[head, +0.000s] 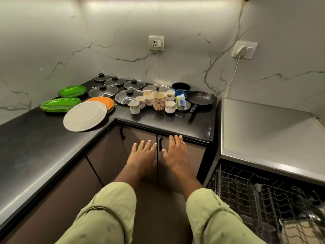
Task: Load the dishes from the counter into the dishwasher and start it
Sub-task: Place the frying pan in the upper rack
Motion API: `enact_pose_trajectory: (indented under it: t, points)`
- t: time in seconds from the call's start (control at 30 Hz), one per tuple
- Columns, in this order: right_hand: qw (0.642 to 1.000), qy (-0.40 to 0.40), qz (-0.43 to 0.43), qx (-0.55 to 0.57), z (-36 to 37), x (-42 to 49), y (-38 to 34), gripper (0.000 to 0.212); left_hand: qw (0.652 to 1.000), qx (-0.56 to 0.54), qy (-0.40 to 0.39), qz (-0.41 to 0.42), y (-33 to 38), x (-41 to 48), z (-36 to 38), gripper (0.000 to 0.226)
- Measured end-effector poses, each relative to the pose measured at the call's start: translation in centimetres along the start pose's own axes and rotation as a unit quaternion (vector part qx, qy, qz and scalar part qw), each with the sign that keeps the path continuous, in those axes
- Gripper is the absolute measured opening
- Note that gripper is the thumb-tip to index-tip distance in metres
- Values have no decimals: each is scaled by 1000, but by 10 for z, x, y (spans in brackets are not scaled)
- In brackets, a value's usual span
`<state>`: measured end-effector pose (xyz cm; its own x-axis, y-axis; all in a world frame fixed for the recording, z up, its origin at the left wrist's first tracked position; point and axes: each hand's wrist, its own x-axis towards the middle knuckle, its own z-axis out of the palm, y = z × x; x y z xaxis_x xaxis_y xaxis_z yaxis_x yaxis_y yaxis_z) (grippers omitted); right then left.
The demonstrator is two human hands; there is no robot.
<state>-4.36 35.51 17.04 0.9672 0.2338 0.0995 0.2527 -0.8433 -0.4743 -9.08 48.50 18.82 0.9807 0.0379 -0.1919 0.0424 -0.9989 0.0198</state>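
Black counter [35, 147] w/ plates [85, 115], lids [129, 96], cups [159, 100].

White marble walls [175, 23] with grey veins meet in a corner at 11 o'clock, brightly lit from above. A wall socket [156, 43] sits at 12 o'clock. A second socket [251, 48] at 2 o'clock holds a white plug [242, 51], and its cable [233, 80] hangs down the wall. A glossy black L-shaped desk [35, 147] runs from 8 o'clock into the corner. Under it, brown cabinet doors [137, 134] carry black handles [160, 144].
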Motion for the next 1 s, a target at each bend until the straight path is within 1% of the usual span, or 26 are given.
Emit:
enact_pose_trajectory:
  t: [0.2,0.3,0.57,0.67,0.77,0.83,0.93,1.0]
  points:
    - [999,6,40,-29,0,78,34,67,999,-13,-9,41,8,90,-17,70]
    - [997,0,59,-48,-1,104,51,67,998,-7,-28,56,6,121,-17,71]
    - [991,10,129,-30,-14,178,97,64,993,3,-43,108,14,232,-21,79]
    - [985,10,173,-7,-18,212,113,61,988,4,-59,141,18,280,-24,84]
    - [967,24,246,62,-19,247,124,59,981,-9,-78,179,22,324,-25,87]
    - [956,33,277,93,-21,267,129,58,973,-11,-98,209,26,347,-23,91]
    - [941,67,308,123,-21,297,136,50,956,20,-149,253,34,379,-18,102]
    - [935,81,315,138,-21,313,141,42,942,39,-199,267,39,397,-15,110]
